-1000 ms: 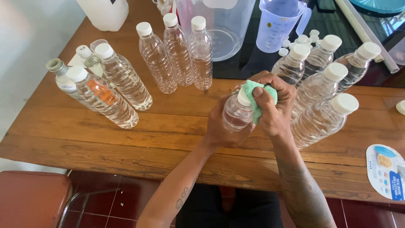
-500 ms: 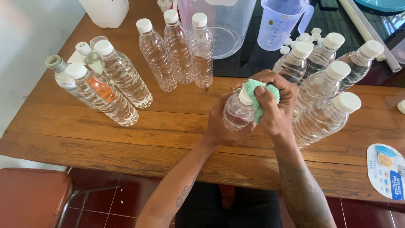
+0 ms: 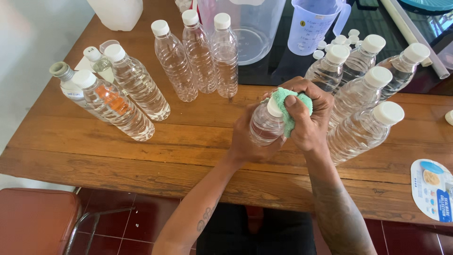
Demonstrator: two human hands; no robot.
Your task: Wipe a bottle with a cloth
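step: wiping or drying the neck and cap of one clear bottle (image 3: 265,126) with a green cloth (image 3: 291,109); by my reading the rubbing is mid-way, not finished
left hand (image 3: 245,141): wrapped round the bottle's body from the left, fingers closed on it, holding it tilted over the desk (image 3: 94,156)
right hand (image 3: 309,115): closed on the cloth, pressing it against the white cap and shoulder of the bottle, thumb on top
hands: together, both clamped on the same bottle, one on the body, one through the cloth
bottle: off the desk, above its middle, cap pointing up and to the right
right of bottle: a cluster of capped bottles (image 3: 363,127) leaning close, the nearest almost touching the right hand
left of bottle: four more bottles (image 3: 120,101) well apart, one with an orange label
behind bottle: three upright bottles (image 3: 198,56), a clear tub (image 3: 255,33) and a measuring jug (image 3: 314,26) with loose caps (image 3: 339,42) near it
next move calls for: a firm left-hand grip so the bottle does not turn with the cloth, and care not to knock the leaning cluster
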